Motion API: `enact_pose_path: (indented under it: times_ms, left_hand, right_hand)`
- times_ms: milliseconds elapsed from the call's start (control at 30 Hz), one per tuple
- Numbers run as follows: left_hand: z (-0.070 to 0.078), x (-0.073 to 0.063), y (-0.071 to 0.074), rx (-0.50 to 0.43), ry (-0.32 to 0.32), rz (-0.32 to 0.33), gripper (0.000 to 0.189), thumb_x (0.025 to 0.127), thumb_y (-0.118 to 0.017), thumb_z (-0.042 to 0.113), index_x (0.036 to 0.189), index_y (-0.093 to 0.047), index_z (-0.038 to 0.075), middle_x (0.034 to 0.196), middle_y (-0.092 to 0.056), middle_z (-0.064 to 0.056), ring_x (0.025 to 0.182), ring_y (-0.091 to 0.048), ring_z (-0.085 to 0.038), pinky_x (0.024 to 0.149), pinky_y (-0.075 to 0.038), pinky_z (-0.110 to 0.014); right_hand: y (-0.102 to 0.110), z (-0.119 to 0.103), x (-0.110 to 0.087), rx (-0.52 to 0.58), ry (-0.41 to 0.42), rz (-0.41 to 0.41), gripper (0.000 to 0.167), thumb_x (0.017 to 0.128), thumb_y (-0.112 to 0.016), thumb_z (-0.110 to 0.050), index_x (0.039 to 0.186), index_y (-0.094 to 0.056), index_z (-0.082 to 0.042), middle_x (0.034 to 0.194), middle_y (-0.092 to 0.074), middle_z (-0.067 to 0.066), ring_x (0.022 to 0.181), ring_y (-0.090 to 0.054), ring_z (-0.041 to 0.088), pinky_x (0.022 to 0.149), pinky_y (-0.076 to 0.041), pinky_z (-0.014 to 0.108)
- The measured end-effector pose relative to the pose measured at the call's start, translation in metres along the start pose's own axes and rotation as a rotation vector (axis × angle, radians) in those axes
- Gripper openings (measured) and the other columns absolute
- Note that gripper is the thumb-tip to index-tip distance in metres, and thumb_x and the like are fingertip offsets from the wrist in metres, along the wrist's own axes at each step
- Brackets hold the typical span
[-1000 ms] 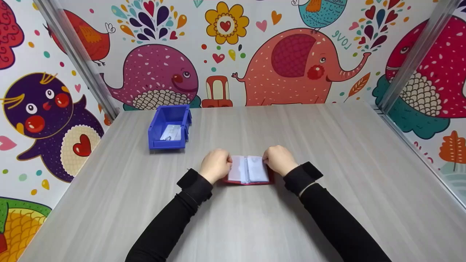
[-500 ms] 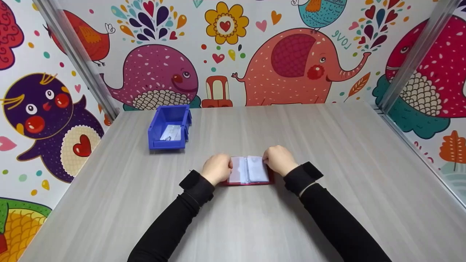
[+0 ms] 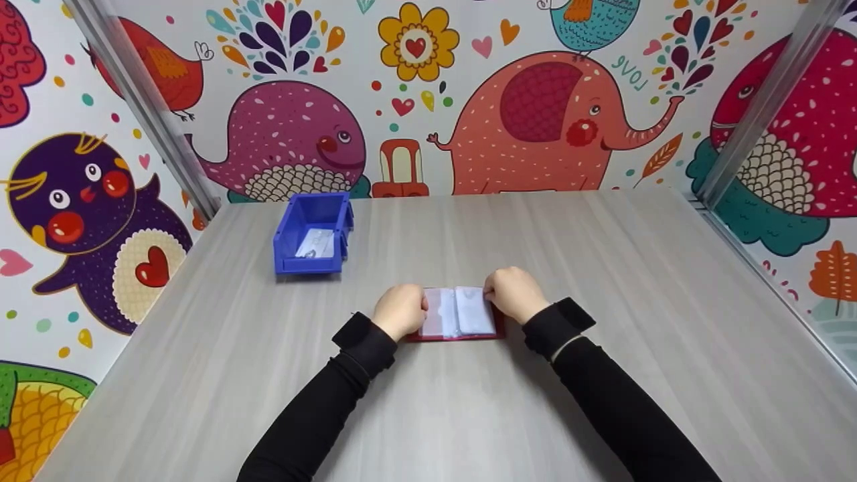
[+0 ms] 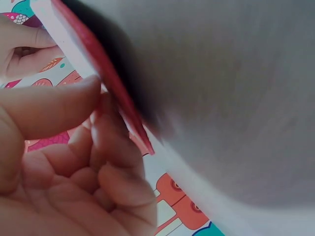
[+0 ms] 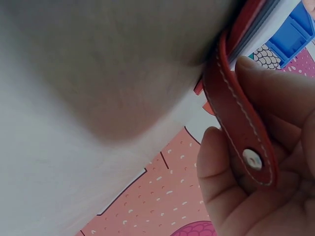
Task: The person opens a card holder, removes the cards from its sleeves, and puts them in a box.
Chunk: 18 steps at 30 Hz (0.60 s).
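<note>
A red card holder (image 3: 456,338) lies spread on the table in the head view, its pale clear plastic sleeves (image 3: 475,311) facing up. My left hand (image 3: 400,311) grips its left side; in the left wrist view the thumb and curled fingers pinch the red cover's edge (image 4: 113,73). At the right side my right hand (image 3: 515,294) holds the cover and sleeves, thumb on the sleeve side. A stitched red strap (image 5: 238,110) with a silver snap button (image 5: 252,159) hangs over the right hand's fingers in the right wrist view.
A blue plastic bin (image 3: 308,266) stands at the back left of the table (image 3: 602,254), with white cards (image 3: 316,243) inside. Printed cartoon panels (image 3: 415,100) enclose the back and sides, joined by metal posts (image 3: 144,100) at the corners.
My left hand has shifted slightly down toward me along the holder's left side, and the left half lies a little flatter. The right hand stays where it was.
</note>
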<state>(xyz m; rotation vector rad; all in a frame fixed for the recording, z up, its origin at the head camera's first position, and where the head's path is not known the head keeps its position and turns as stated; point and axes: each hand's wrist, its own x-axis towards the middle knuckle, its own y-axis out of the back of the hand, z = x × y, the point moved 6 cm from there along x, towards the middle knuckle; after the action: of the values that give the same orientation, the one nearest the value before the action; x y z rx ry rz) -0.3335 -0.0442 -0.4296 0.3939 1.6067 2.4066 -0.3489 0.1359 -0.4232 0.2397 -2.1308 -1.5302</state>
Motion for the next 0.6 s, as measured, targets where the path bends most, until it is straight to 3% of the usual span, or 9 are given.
enact_pose_path:
  times_ms: [200, 433, 600]
  left_hand:
    - [0.0004, -0.0003, 0.0003, 0.006, -0.001, 0.019, 0.009, 0.077, -0.066, -0.001, 0.073, -0.068, 0.007, 0.076, -0.066, -0.007, 0.074, -0.063, -0.029, 0.068, -0.051, -0.041]
    - [-0.0003, 0.0005, -0.0006, 0.004, 0.01, 0.008, 0.009, 0.079, -0.066, 0.0, 0.074, -0.068, 0.007, 0.078, -0.067, -0.007, 0.076, -0.064, -0.029, 0.07, -0.052, -0.041]
    - [-0.0007, 0.0009, -0.0006, 0.003, 0.016, 0.0, 0.008, 0.079, -0.065, 0.0, 0.075, -0.069, 0.006, 0.078, -0.067, -0.007, 0.076, -0.064, -0.029, 0.07, -0.052, -0.04]
  right_hand:
    - [0.0004, 0.0006, 0.002, -0.002, -0.001, 0.024, 0.004, 0.077, -0.077, 0.003, 0.078, -0.076, -0.001, 0.079, -0.072, 0.01, 0.077, -0.068, 0.032, 0.073, -0.054, 0.043]
    - [0.0015, 0.0028, 0.0049, 0.014, 0.068, 0.112, 0.009, 0.074, -0.075, 0.005, 0.078, -0.076, -0.002, 0.076, -0.071, 0.009, 0.074, -0.068, 0.031, 0.07, -0.053, 0.041]
    - [0.0024, -0.0002, 0.0063, 0.006, 0.049, 0.083, 0.007, 0.076, -0.075, 0.005, 0.078, -0.077, -0.002, 0.078, -0.072, 0.012, 0.076, -0.068, 0.033, 0.072, -0.054, 0.045]
